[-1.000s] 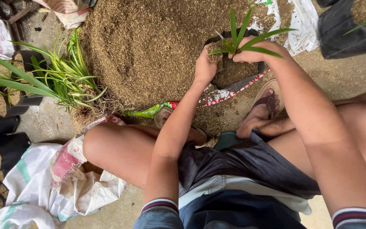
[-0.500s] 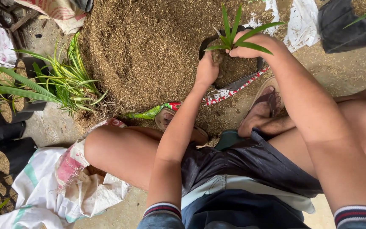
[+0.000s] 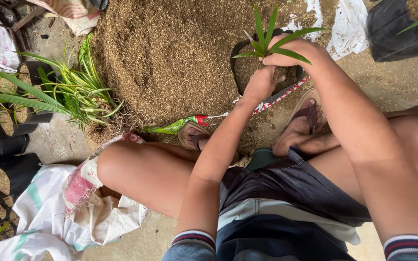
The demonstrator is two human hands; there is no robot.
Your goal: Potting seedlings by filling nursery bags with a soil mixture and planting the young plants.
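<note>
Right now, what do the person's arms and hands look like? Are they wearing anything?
Both hands, left hand and right hand, are bare: no gloves, rings or watch show. The forearms are bare too. Short sleeves end near the elbows in dark cuffs with thin red and white stripes.

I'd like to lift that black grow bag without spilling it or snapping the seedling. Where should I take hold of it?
Grip the black grow bag by its soft rim, one hand on each side, coming from above. Its walls are limp and bulging, so squeezing the middle would likely spill fill. Keep clear of the seedling, which the right hand holds upright while the left hand presses inside.
</note>
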